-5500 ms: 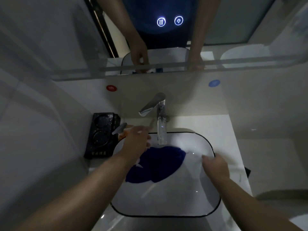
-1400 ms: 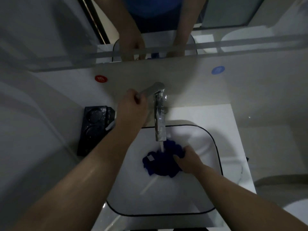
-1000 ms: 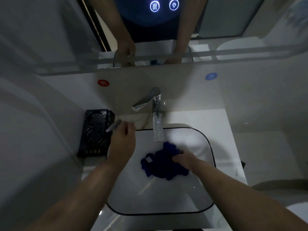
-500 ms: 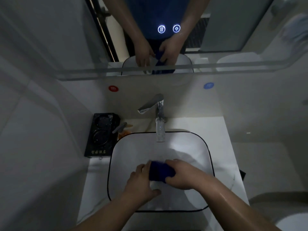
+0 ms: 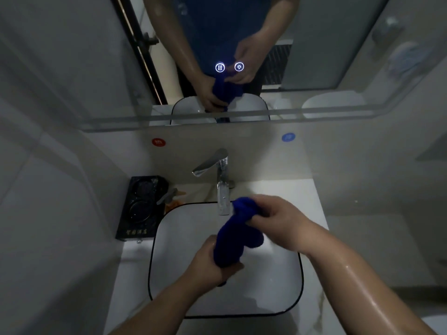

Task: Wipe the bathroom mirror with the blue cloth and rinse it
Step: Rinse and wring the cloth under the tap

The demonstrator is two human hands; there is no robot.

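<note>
Left of the basin [image 5: 154, 240], the black tray [image 5: 142, 206] sat on the counter close to the rim, and that was the first thing at risk: a hard twist of a soaked cloth could have thrown drops past the rim onto it. Over the middle of the basin, the left hand [image 5: 212, 259] had its fingers and thumb curled tightly round the lower end of the blue cloth [image 5: 235, 235], which was rolled into a thick rope held clear of the basin floor and slanted up toward the back. At the back edge of the basin stood the faucet [image 5: 221, 180], and the cloth's upper end was just beside its spout (whether water was running could not be told). A swing of that end might have knocked the spout or flicked water at the wall behind the basin. Right of centre over the basin, the right hand [image 5: 278, 218] clamped its fingers on the upper end. This looked like wringing after the rinse, near the end of the task. Both hands and the right forearm shone wet, so a slipping grip was likely to drop the cloth back into the basin, and drips could have reached the counter right of it if the hands drifted outward.
</note>
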